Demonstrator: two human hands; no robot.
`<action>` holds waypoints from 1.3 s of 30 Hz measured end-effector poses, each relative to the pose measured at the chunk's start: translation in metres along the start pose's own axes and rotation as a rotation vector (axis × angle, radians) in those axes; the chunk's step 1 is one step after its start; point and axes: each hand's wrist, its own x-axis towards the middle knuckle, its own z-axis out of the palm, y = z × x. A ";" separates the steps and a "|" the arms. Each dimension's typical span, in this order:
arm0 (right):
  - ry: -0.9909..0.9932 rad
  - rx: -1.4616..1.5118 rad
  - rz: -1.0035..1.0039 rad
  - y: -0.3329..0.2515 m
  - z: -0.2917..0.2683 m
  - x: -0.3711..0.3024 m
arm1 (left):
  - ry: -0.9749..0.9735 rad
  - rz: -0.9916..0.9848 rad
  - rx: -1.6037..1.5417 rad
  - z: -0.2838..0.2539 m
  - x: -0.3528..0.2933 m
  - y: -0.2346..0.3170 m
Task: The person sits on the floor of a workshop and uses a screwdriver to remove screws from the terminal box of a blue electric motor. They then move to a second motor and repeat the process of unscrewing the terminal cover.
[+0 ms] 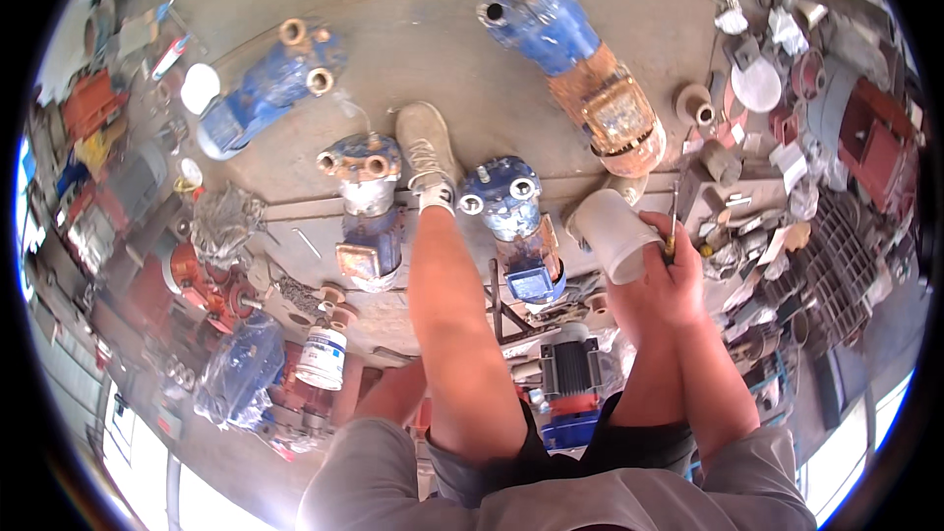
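Observation:
My right hand is closed on a pale plastic tub, gripped by its side and tilted above the floor. The same hand also holds a thin screwdriver with a yellowish handle, its shaft pointing away from me. The left forearm passes behind my left knee, which hides that hand. Between my feet stands a small blue pump. Left of my left shoe is another pump, blue with bare brownish ports. Beyond the tub lies a larger blue and rusty pump.
Another blue pump lies at far left. A white paint can and a plastic-wrapped blue part sit near my left side. An electric motor is below me. Metal scraps and a grating crowd the right.

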 end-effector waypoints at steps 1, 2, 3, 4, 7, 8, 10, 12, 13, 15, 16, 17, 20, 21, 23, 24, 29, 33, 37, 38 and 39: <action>0.009 -0.015 -0.020 -0.003 0.000 -0.003 | 0.008 0.006 0.011 0.013 -0.005 0.001; 0.021 -0.028 -0.031 -0.008 -0.003 -0.008 | 0.017 0.014 0.021 0.026 -0.011 0.000; -0.073 0.017 0.077 -0.020 -0.012 -0.013 | 0.018 0.027 0.043 0.041 -0.016 -0.005; -0.073 -0.012 0.057 -0.026 -0.017 -0.015 | 0.016 0.033 0.079 0.054 -0.019 -0.012; -0.101 -0.113 -0.040 -0.051 -0.028 -0.019 | 0.029 0.157 0.180 0.096 -0.066 -0.030; -0.087 -0.133 -0.078 -0.060 -0.030 -0.019 | 0.030 0.344 0.264 0.046 -0.116 -0.017; -0.064 -0.156 -0.152 -0.077 -0.035 -0.022 | 0.012 0.203 0.127 0.044 -0.166 -0.030; -0.061 -0.135 -0.082 -0.094 -0.042 -0.027 | -0.097 0.145 0.210 0.013 -0.220 -0.043; -0.045 -0.125 -0.100 -0.096 -0.042 -0.027 | -0.153 0.092 0.218 -0.010 -0.250 -0.048; -0.029 -0.069 -0.045 -0.122 -0.036 -0.030 | -0.272 -0.016 0.231 -0.052 -0.297 -0.064; -0.020 -0.043 -0.018 -0.136 -0.033 -0.032 | -0.235 -0.036 0.241 -0.057 -0.311 -0.081; -0.018 -0.050 -0.025 -0.144 -0.030 -0.033 | -0.195 -0.055 0.252 -0.063 -0.324 -0.102; -0.036 -0.064 -0.080 -0.164 -0.017 -0.030 | -0.136 -0.126 0.264 -0.094 -0.349 -0.146; -0.043 -0.085 -0.108 -0.170 -0.011 -0.027 | -0.126 -0.150 0.267 -0.111 -0.351 -0.160; -0.053 -0.094 -0.104 -0.181 0.002 -0.024 | 0.017 -0.122 0.226 -0.136 -0.351 -0.189; -0.054 -0.085 -0.072 -0.186 0.008 -0.024 | 0.086 -0.102 0.208 -0.148 -0.347 -0.201; -0.079 -0.098 -0.007 -0.203 0.037 -0.013 | 0.114 -0.078 0.355 -0.200 -0.311 -0.260; -0.095 -0.093 0.091 -0.229 0.060 -0.013 | -0.039 -0.028 0.435 -0.272 -0.298 -0.275; -0.115 -0.169 0.060 -0.237 0.079 -0.008 | -0.038 0.044 0.480 -0.292 -0.272 -0.327; -0.120 -0.194 0.043 -0.236 0.083 -0.006 | -0.066 0.038 0.481 -0.299 -0.269 -0.330; -0.127 -0.216 0.042 -0.234 0.086 -0.007 | -0.099 0.034 0.485 -0.307 -0.273 -0.330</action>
